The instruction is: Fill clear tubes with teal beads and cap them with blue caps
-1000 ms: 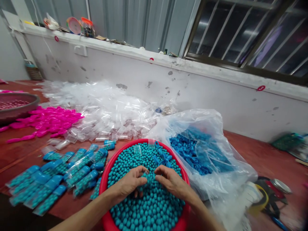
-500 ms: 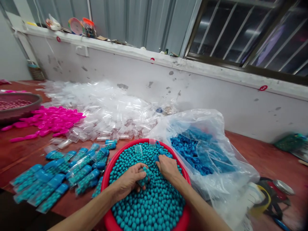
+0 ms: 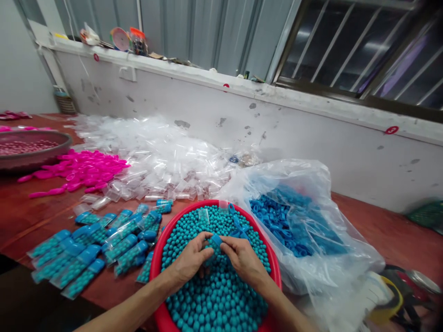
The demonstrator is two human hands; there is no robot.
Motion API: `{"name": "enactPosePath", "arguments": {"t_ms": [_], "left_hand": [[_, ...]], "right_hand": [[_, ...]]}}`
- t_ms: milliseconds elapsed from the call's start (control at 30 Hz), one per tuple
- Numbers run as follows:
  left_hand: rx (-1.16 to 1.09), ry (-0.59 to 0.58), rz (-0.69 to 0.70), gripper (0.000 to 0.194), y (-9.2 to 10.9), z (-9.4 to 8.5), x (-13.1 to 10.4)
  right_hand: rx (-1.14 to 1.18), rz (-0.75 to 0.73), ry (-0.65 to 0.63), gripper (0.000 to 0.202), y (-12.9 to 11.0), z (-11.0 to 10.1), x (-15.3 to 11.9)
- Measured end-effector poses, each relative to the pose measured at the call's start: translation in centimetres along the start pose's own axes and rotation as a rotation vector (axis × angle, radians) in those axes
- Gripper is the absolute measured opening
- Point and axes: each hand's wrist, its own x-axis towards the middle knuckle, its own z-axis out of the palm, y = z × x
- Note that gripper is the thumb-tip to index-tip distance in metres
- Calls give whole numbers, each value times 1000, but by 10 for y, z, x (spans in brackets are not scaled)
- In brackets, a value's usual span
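Over a red basin (image 3: 275, 265) full of teal beads (image 3: 214, 304), my left hand (image 3: 189, 259) is closed around a small clear container, mostly hidden by the fingers, with teal beads in it. My right hand (image 3: 245, 260) pinches a blue cap (image 3: 217, 240) at the container's top end; whether it is pressed fully on, I cannot tell. Several loose blue caps (image 3: 239, 229) lie on the beads just beyond my right hand. A clear container (image 3: 203, 215) rests on the beads toward the far rim. Left of the basin lie many bead-filled containers with blue caps (image 3: 81, 265).
Right of the basin, a clear plastic bag (image 3: 318, 184) holds many blue caps (image 3: 270, 216). Empty clear containers (image 3: 162, 152) are heaped against the wall. Pink caps (image 3: 86, 170) and a bowl of pink beads (image 3: 31, 159) sit left. A yellow tape roll (image 3: 389, 304) is at right.
My right hand has moved left and slightly nearer, bringing a blue cap from the beads to the container in my left hand. The whole view has shifted slightly.
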Motion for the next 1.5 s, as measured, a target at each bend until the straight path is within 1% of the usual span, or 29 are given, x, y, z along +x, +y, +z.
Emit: {"name": "enactPosePath", "arguments": {"t_ms": [100, 233, 400, 433, 500, 600, 667, 733, 767, 867, 967, 1067, 1133, 1167, 1233, 1300, 1367, 1400, 1467, 1500], "left_hand": [[-35, 13, -21, 43, 2, 2, -3], [-48, 23, -47, 54, 6, 4, -5], [10, 48, -45, 52, 8, 5, -5], [19, 54, -41, 51, 9, 5, -5], [22, 62, -38, 51, 11, 6, -6], [16, 37, -45, 53, 13, 6, -6], [13, 22, -49, 52, 13, 6, -6], [6, 33, -48, 48, 10, 6, -6], [4, 47, -45, 46, 8, 5, -5], [22, 89, -22, 40, 0, 4, -4], [44, 109, 2, 37, -3, 2, -4], [31, 70, -19, 36, 3, 3, -5], [10, 18, -36, 38, 8, 5, -6], [5, -7, -41, 38, 10, 6, -6], [14, -38, -43, 38, 14, 7, -8], [36, -37, -47, 37, 14, 8, -10], [52, 5, -45, 39, 11, 8, -11], [58, 32, -33, 42, 9, 8, -11], [74, 83, 4, 45, 5, 7, -10], [80, 104, 28, 45, 3, 7, -10]], "right_hand": [[-61, -24, 18, 29, -1, 2, -1], [-156, -5, -15, 29, 2, 3, -5], [-351, 27, -29, 28, 1, 3, -6], [-352, 29, -32, 28, 0, 2, -6], [-281, 22, -59, 30, -1, -2, -5], [-165, 12, -99, 33, -3, -4, -6], [-230, 25, -55, 30, -3, -3, -7], [-288, 16, -35, 27, -2, 0, -7], [-274, -1, -50, 27, -2, 1, -7], [-136, -45, -132, 28, -2, 5, -7], [-72, -39, -117, 22, -3, 3, -9], [66, -27, -163, 23, 1, -9, -10], [232, 58, -175, 29, 5, -18, -9], [328, 121, -153, 33, 8, -22, -8], [509, 243, -58, 40, 13, -23, -4], [625, 298, 24, 42, 15, -18, 0], [630, 288, 77, 38, 14, -10, 1], [587, 261, 78, 35, 12, -5, 0], [450, 187, 23, 33, 6, 4, -3], [376, 165, -17, 38, 3, 7, -6]]}}
